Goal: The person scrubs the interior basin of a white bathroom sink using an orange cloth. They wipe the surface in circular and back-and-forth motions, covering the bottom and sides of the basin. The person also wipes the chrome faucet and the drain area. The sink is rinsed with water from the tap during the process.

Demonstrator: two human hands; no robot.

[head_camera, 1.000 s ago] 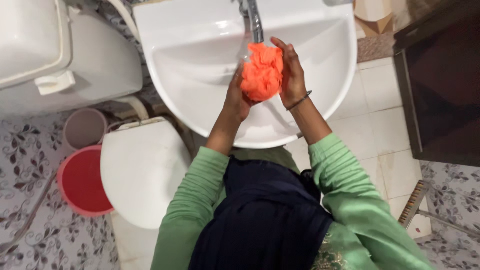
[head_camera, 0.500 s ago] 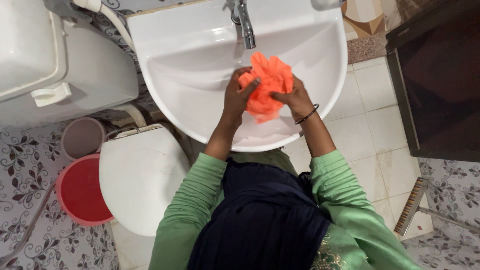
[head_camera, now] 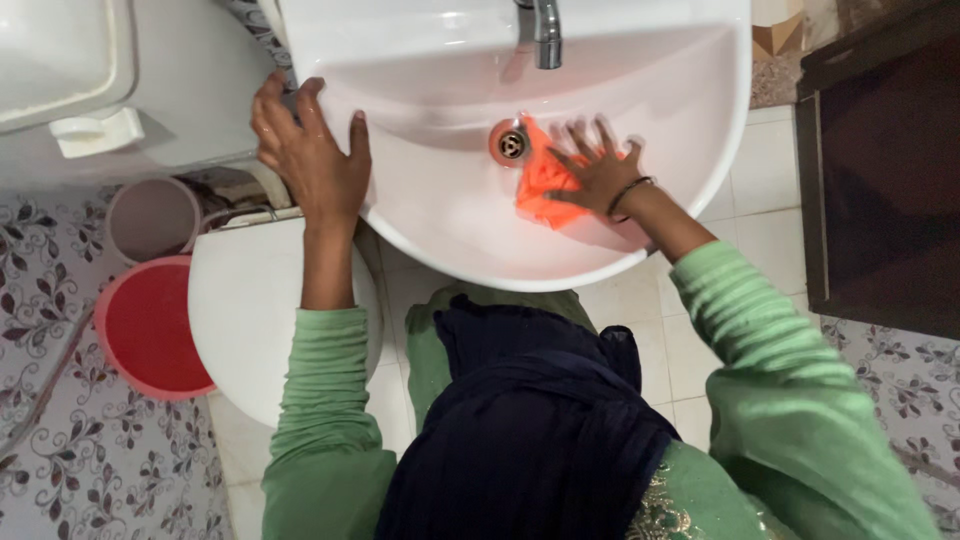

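Right hand (head_camera: 598, 170) is flat, fingers spread, pressing the one orange cloth (head_camera: 540, 180) against the bottom of the white sink (head_camera: 640, 250), just beside the single drain (head_camera: 511, 144), under the one tap (head_camera: 546, 30). Left hand (head_camera: 312, 160) lies open over the sink's left rim, fingers draped on the edge, holding nothing else. Down on the floor: two buckets, one red (head_camera: 150, 330), one pale (head_camera: 152, 220), beside one white toilet lid (head_camera: 250, 330).
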